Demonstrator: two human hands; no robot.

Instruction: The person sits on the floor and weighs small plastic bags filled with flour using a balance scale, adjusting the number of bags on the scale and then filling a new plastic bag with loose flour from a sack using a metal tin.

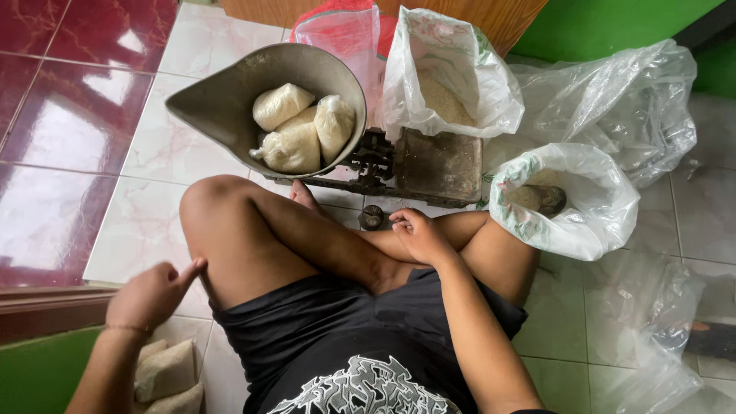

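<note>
I sit cross-legged on a tiled floor in front of a metal balance scale (429, 165). Its scoop pan (230, 100) holds three small tied bags of rice (295, 126). My left hand (153, 295) hovers by my left knee, fingers loosely curled, thumb touching the thigh, holding nothing. My right hand (418, 234) rests on my crossed shins, fingers curled and empty, just beside a small dark weight (372, 217). Filled rice bags (165, 376) lie on the floor under my left arm.
A large open plastic sack of rice (448, 77) stands on the scale's flat platform. A second open sack (567, 199) with a dark scoop inside sits right of the scale. Loose clear plastic bags (621, 100) lie at the right. A red bag (337, 27) stands behind the pan.
</note>
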